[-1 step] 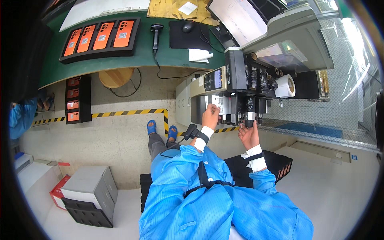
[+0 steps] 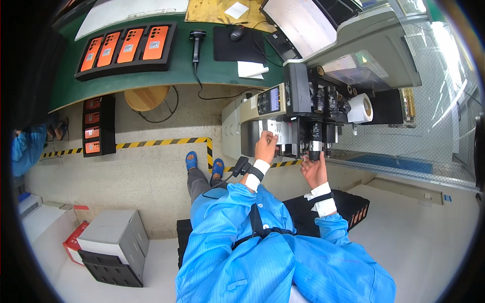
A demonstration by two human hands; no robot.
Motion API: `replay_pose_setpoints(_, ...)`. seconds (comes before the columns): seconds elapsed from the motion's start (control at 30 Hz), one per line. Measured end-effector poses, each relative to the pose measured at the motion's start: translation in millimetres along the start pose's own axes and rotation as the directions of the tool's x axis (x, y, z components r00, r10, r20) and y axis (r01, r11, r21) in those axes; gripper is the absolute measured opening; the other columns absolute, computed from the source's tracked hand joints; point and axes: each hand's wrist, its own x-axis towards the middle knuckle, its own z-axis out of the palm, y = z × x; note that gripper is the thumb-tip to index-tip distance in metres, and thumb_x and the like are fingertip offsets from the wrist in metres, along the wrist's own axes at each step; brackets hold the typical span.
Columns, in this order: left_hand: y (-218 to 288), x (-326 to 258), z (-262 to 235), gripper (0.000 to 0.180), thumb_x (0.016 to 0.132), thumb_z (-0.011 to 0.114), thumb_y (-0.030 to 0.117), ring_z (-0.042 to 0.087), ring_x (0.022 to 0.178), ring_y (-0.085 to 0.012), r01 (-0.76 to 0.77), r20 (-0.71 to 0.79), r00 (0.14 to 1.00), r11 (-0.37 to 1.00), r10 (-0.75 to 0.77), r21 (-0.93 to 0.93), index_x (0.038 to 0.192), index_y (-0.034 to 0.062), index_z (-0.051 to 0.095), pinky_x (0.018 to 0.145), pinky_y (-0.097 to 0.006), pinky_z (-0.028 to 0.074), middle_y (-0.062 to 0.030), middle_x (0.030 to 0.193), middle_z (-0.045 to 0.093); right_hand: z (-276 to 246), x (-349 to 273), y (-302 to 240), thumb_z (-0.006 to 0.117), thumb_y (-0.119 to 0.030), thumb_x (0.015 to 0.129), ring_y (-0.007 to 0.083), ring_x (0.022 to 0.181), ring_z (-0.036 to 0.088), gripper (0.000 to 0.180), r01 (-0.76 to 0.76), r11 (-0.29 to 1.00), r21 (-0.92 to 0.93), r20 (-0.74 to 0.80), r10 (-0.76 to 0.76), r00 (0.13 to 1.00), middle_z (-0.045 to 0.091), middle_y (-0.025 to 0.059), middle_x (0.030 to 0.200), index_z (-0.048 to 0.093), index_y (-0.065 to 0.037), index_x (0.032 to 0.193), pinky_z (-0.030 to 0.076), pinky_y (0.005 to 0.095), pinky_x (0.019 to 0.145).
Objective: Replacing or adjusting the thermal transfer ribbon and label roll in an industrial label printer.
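Note:
A label printer [image 2: 277,108] stands with its cover raised and its inside exposed. My left hand [image 2: 266,147] is at its front, with curled fingers closed on a white label strip [image 2: 282,133]. Farther right, my right hand [image 2: 315,171] has its fingers round the near end of a black ribbon roll [image 2: 316,132] inside the printer. Part of that grip is hidden by the hand itself. A white label roll [image 2: 359,109] sits at the printer's right side.
On the green table [image 2: 212,76] are a black tray [image 2: 169,59] of orange phones, a barcode scanner [image 2: 197,48], a mouse [image 2: 237,34] and a monitor [image 2: 303,25]. A wooden stool [image 2: 146,98] stands under its edge. Black trays [image 2: 303,212] are close to my body. Someone's blue sleeve [image 2: 30,146] shows at far left.

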Motion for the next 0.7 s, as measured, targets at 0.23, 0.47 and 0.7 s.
replay_pose_setpoints(0.23,66.1,-60.4,-12.4,0.024,0.086,0.067,0.009,0.060,0.108,-0.0345,-0.646,0.174,0.756,0.675,0.631,0.356,0.109,0.0044,0.063,0.096,-0.049,0.044,-0.0150,0.109,0.063,-9.0,2.6,2.8,0.053,-0.067,0.102,0.0222,0.102,0.062,0.067,0.026,0.998,0.065,-0.001,-0.026,1.000,0.065,0.0095,0.114,0.060,-0.007,0.131,0.050,0.0357,0.088)
replay_pose_setpoints(0.47,91.4,-86.7,30.7,0.051,0.085,0.069,0.026,0.056,0.128,-0.0394,-0.837,0.810,0.438,-0.153,0.389,0.525,0.124,-0.0070,0.065,0.120,-0.049,0.032,-0.0225,0.130,0.066,10.9,2.5,10.2,0.048,-0.062,0.106,0.0251,0.106,0.065,0.065,0.066,0.976,0.209,0.028,-0.074,0.997,0.066,0.0102,0.111,0.059,-0.004,0.134,0.051,0.0401,0.101)
replay_pose_setpoints(0.7,60.1,-75.9,86.5,0.046,0.098,0.058,0.027,0.056,0.134,-0.0374,-0.785,0.807,0.558,-0.442,-0.196,0.435,0.129,-0.0054,0.067,0.122,-0.053,0.027,-0.0191,0.137,0.066,-9.9,11.2,10.2,0.047,-0.057,0.109,0.0182,0.088,0.059,0.059,0.009,0.953,0.302,0.165,-0.061,0.984,0.062,0.0064,0.100,0.059,-0.004,0.130,0.050,0.0338,0.088)
